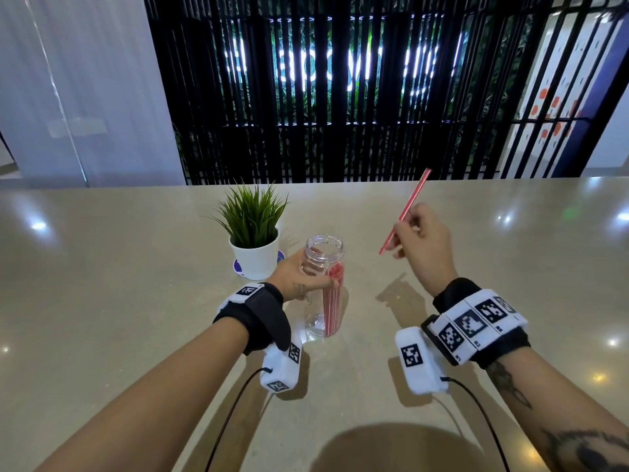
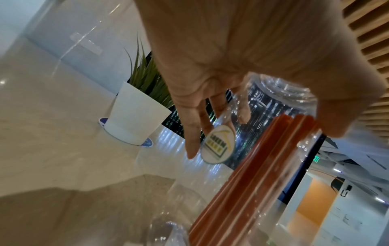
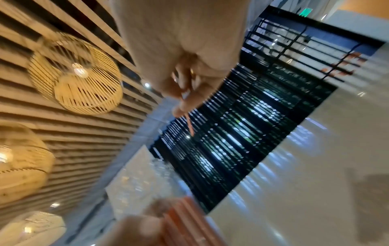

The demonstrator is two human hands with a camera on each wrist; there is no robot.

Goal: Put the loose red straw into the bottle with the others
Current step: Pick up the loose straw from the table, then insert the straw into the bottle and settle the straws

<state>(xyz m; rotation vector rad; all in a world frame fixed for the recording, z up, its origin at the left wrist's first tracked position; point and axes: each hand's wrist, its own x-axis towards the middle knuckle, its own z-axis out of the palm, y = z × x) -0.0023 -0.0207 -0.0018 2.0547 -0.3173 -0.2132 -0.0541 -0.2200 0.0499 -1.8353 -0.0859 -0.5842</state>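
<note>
A clear plastic bottle (image 1: 323, 253) stands open-mouthed on the beige table (image 1: 136, 301), with several red straws (image 1: 332, 308) leaning inside it. My left hand (image 1: 299, 272) grips the bottle around its upper part; in the left wrist view the fingers (image 2: 190, 136) wrap behind the bottle (image 2: 280, 103) and the straws (image 2: 258, 166) show through the wall. My right hand (image 1: 420, 238) is raised to the right of the bottle and pinches the loose red straw (image 1: 413, 195), which slants up and away. The right wrist view shows the straw (image 3: 190, 124) poking out past the fingers.
A small green plant in a white pot (image 1: 255, 257) sits on a blue coaster just left of the bottle, close to my left hand. A black slatted screen (image 1: 340, 97) runs behind the table's far edge. Cables trail from both wrist cameras.
</note>
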